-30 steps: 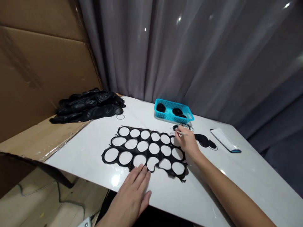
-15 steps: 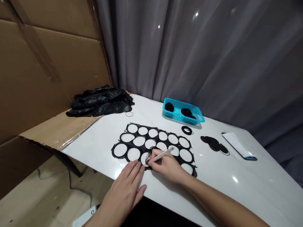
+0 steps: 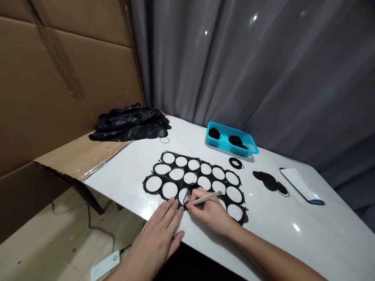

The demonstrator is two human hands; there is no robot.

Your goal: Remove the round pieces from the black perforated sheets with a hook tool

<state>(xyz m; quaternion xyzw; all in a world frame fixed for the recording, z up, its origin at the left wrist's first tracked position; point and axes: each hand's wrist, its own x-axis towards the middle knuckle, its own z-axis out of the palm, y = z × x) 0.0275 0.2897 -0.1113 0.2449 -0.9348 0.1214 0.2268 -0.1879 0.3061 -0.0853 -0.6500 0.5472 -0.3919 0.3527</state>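
A black sheet with rows of round holes (image 3: 197,173) lies flat on the white table (image 3: 263,234). My left hand (image 3: 162,226) rests with its fingers stretched out, fingertips at the sheet's near edge. In my right hand (image 3: 209,207) is a slim pale pen-shaped tool (image 3: 209,197), pinched and slanting up to the right. Its tip is down at a hole in the nearest row, close to my left fingertips. Thin black strands (image 3: 191,188) curl beside my right fingers; whether these fingers also hold them I cannot tell.
A blue basket (image 3: 231,150) with black bundles stands at the back. Near it lie a black ring (image 3: 236,163), black round pieces (image 3: 269,181) and a flat white packet (image 3: 300,185). Black sheets (image 3: 131,125) are heaped at the left by a cardboard wall (image 3: 70,70). A grey curtain (image 3: 234,70) hangs behind.
The view has shifted a little, so the scene sits slightly further right. The tool tip has moved slightly toward the hole's near edge. My left hand stays at the sheet's edge.
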